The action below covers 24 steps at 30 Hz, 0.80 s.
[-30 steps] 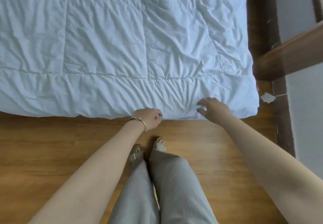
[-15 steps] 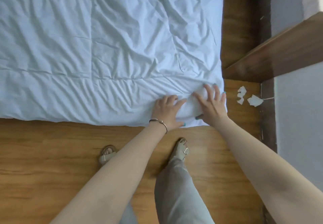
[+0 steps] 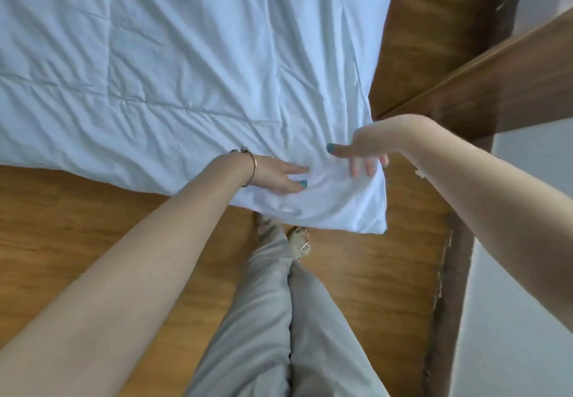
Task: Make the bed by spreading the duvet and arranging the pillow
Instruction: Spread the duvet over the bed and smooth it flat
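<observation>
- The duvet (image 3: 186,64) covers the bed from 9 to 1 o'clock; its near right corner hangs past the edge over the floor (image 3: 77,226).
- Your left hand (image 3: 276,176) pinches a fold at that corner, grip clamped on cloth.
- Your right hand (image 3: 362,151) grips the corner too, fingers curled under.
- You look to be on the spreading step; next, pull the corner square.

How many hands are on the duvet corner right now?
2. The left hand grips the duvet near its lower edge; the right hand grips the corner beside it, its fingertips tucked into the fabric.
</observation>
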Each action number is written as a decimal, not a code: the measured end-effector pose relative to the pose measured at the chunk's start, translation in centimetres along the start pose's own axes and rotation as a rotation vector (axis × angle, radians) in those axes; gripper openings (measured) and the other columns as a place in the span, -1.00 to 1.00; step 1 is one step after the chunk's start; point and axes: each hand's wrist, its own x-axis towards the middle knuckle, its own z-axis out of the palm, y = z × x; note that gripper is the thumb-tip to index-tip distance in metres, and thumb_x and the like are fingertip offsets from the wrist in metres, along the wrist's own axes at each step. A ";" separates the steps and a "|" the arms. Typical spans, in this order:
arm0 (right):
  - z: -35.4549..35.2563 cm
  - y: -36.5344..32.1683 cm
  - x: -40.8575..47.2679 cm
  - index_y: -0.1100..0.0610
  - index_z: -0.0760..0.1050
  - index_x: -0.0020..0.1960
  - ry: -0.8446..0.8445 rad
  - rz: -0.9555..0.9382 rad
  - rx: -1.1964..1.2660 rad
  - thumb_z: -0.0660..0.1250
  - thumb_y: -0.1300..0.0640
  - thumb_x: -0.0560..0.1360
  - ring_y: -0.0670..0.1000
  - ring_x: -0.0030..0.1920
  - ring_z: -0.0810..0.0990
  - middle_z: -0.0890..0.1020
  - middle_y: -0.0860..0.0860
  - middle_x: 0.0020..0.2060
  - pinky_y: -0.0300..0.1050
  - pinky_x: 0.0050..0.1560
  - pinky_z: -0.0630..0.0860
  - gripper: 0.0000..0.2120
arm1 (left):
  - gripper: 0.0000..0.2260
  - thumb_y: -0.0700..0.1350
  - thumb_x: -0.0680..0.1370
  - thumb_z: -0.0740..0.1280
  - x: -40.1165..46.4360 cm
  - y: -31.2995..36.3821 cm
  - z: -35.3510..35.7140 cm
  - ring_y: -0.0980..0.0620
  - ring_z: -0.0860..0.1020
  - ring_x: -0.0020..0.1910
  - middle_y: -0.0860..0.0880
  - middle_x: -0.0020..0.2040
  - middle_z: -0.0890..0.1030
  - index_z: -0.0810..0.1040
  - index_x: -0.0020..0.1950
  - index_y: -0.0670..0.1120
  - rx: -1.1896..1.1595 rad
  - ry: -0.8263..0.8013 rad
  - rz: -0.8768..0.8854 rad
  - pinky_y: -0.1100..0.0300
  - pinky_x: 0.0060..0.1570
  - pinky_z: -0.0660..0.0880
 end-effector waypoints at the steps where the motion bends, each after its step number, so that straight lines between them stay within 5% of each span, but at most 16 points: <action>1: -0.2 0.5 0.3 0.01 0.64 0.00 0.065 0.025 -0.079 -0.05 -0.45 0.50 0.11 -0.06 0.61 0.68 0.00 -0.10 0.03 0.13 0.45 -0.32 | -0.52 0.22 0.56 0.19 0.2 0.3 -0.7 0.12 0.52 0.17 0.16 0.26 0.44 0.27 0.48 0.21 0.018 -0.009 0.008 0.18 0.32 0.30; 3: 0.2 2.1 1.5 -0.03 0.46 0.32 0.441 -0.005 -0.247 0.11 -0.39 0.51 0.11 0.18 0.51 0.55 0.01 0.23 0.01 0.04 0.45 -0.42 | -0.58 0.21 0.54 0.23 1.7 0.5 -1.9 0.09 0.53 0.12 0.08 0.26 0.52 0.41 0.38 0.17 0.108 0.295 0.074 0.15 0.24 0.38; 5: 1.9 2.9 2.5 -0.07 0.08 0.56 0.732 -0.193 -0.307 0.24 -0.36 0.45 0.13 0.40 0.31 0.21 -0.01 0.52 0.03 0.12 0.46 -0.21 | -0.50 0.22 0.50 0.29 3.4 0.8 -1.9 -0.03 0.32 0.37 -0.01 0.40 0.37 0.33 0.42 0.17 0.306 0.694 0.089 0.02 0.34 0.25; 8: 5.6 3.6 4.8 -0.13 -0.33 0.55 0.711 -0.289 -0.382 0.32 -0.39 0.36 0.11 0.54 0.09 -0.17 -0.05 0.57 0.00 0.21 0.44 0.07 | -0.07 0.40 0.34 0.33 6.3 1.9 1.1 -0.16 -0.30 0.52 -0.10 0.55 -0.30 -0.13 0.53 0.23 0.430 0.778 -0.037 -0.31 0.38 -0.19; 10: 7.4 4.4 6.1 -0.22 -0.46 0.49 0.600 -0.220 -0.260 0.39 -0.30 0.39 0.06 0.56 0.03 -0.24 -0.10 0.56 0.01 0.24 0.45 0.11 | 0.12 0.47 0.24 0.34 7.8 2.5 2.5 -0.18 -0.43 0.47 -0.09 0.49 -0.47 -0.39 0.48 0.23 0.432 0.745 -0.164 -0.38 0.33 -0.28; 15: 6.8 4.6 5.2 -0.29 -0.43 0.47 0.396 -0.237 -0.053 0.34 -0.10 0.52 0.06 0.55 0.07 -0.18 -0.16 0.56 0.08 0.20 0.50 -0.04 | 0.24 0.49 0.19 0.36 8.2 4.3 1.7 -0.18 -0.52 0.42 -0.08 0.41 -0.59 -0.63 0.34 0.18 0.405 0.640 -0.336 -0.43 0.30 -0.31; 20: 4.0 5.8 3.4 -0.25 -0.15 0.55 0.262 -0.369 0.046 0.24 -0.04 0.58 0.09 0.49 0.20 0.08 -0.13 0.55 0.13 0.28 0.40 -0.28 | 0.20 0.43 0.24 0.39 7.2 6.0 1.6 -0.18 -0.51 0.42 -0.04 0.43 -0.56 -0.54 0.41 0.20 0.309 0.522 -0.453 -0.45 0.32 -0.18; 24: 1.5 9.2 2.9 -0.12 -0.03 0.57 0.320 -0.458 -0.036 0.22 0.00 0.58 0.08 0.49 0.18 0.19 -0.09 0.52 0.13 0.30 0.35 -0.34 | -0.13 0.37 0.38 0.29 8.0 10.8 -0.4 -0.17 -0.15 0.52 -0.07 0.54 -0.09 -0.13 0.52 0.16 -0.034 0.660 -0.555 -0.24 0.37 0.05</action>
